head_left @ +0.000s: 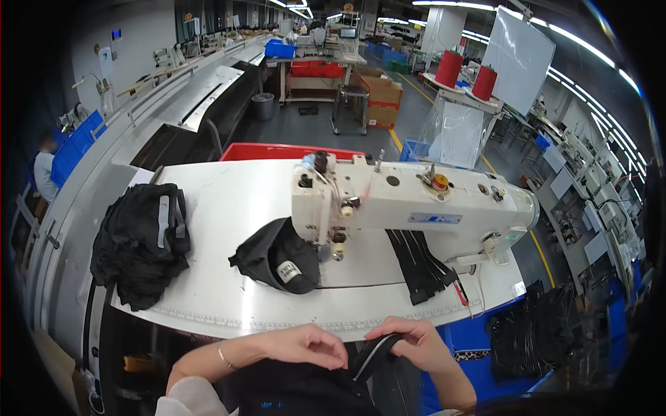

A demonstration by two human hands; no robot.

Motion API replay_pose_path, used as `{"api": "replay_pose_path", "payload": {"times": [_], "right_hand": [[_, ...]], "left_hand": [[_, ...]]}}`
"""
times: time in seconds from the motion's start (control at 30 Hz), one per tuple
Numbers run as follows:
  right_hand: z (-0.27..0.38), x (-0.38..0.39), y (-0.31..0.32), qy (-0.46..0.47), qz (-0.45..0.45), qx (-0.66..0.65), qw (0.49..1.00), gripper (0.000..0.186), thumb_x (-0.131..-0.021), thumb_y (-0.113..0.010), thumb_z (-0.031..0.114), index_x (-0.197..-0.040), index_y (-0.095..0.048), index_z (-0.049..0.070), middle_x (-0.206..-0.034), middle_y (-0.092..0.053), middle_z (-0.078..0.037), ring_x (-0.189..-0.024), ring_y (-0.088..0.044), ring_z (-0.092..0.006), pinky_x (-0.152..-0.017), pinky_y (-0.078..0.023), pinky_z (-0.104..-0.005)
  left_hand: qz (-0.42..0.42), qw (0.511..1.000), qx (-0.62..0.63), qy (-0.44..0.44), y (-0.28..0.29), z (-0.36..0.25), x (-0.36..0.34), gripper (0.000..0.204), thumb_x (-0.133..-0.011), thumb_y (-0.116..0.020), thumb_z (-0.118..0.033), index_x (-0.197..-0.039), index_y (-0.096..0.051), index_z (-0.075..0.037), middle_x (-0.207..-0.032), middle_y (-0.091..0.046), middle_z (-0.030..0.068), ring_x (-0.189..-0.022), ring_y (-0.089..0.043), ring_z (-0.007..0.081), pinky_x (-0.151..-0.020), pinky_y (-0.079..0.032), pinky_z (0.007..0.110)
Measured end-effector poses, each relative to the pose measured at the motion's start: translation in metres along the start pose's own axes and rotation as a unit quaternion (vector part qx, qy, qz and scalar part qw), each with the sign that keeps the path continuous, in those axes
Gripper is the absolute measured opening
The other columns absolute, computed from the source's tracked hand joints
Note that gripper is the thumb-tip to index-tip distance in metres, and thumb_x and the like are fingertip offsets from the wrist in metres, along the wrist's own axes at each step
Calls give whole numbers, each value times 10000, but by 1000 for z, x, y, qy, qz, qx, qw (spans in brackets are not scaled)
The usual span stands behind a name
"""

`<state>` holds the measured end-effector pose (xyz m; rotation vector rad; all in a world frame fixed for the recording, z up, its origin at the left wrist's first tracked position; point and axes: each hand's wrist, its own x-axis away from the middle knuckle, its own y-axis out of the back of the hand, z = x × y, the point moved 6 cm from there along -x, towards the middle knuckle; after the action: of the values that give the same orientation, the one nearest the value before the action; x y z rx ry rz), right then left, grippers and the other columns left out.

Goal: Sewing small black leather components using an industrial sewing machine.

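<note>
In front of the sewing table's near edge, my right hand (420,344) pinches a black fabric strip (373,355) with a light grey line along it. The strip loops over toward my lap. My left hand (309,345) is beside it, fingers curled together; whatever is between them is hidden. Beyond my hands stands a white sewing machine (409,197). A black fabric piece (267,249) with a white label lies by its needle area. Several black strips (415,267) lie under the arm, near red-handled thread snips (460,292).
A heap of black fabric (139,249) covers the white table's (215,201) left end. Behind the table is a red bin (291,150). Black pieces (531,333) lie on blue material at lower right. Red thread cones (451,68) stand beyond the machine. A person (45,170) sits far left.
</note>
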<state>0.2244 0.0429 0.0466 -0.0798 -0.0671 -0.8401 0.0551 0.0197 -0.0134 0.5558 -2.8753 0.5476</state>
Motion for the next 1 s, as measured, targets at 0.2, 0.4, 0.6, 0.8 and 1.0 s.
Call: {"api": "replay_pose_path", "payload": {"times": [0.2, 0.4, 0.6, 0.8, 1.0], "right_hand": [[3, -38, -77, 42, 61, 17, 997, 392, -823, -584, 3, -1213, -595, 41, -996, -602, -46, -946, -543, -116, -874, -404, -245], [-2, -35, -98, 50, 33, 119, 991, 425, -879, -611, 72, -1296, -532, 70, -992, -582, -20, -941, -525, -93, -867, -401, -237], [-39, -21, -105, 114, -55, 164, 978, 492, -844, -661, 70, -1311, -506, 70, -963, -580, -32, -948, -542, -108, -906, -397, -248], [4, -22, -93, 220, -180, 157, 946, 323, -793, -653, -59, -1111, -641, -6, -959, -629, -115, -876, -603, -158, -803, -468, -241], [6, -27, -79, 243, -214, 104, 941, 217, -819, -650, -30, -1034, -665, -3, -934, -643, -96, -834, -624, -149, -737, -487, -242]], "left_hand": [[-185, 974, 23, -127, -3, -4, 61, 265, -910, -604, -150, -1130, -565, -7, -980, -614, 36, -959, -563, 93, -886, -413, 239], [-198, 975, -18, -102, 8, 15, 119, 133, -920, -579, -102, -984, -639, -1, -850, -618, 27, -737, -582, 74, -695, -451, 207], [-526, 799, -153, -248, -9, -15, 137, 201, -803, -710, -44, -988, -644, -5, -801, -621, 36, -743, -602, 107, -706, -486, 242], [-489, 712, -374, -337, -33, -53, 91, 189, -761, -708, 2, -944, -662, -1, -913, -651, 101, -788, -632, 189, -728, -516, 280], [-465, 812, -66, -346, -8, -41, 79, 176, -790, -661, 59, -961, -666, 20, -1107, -599, 128, -923, -621, 168, -787, -518, 274]]}}
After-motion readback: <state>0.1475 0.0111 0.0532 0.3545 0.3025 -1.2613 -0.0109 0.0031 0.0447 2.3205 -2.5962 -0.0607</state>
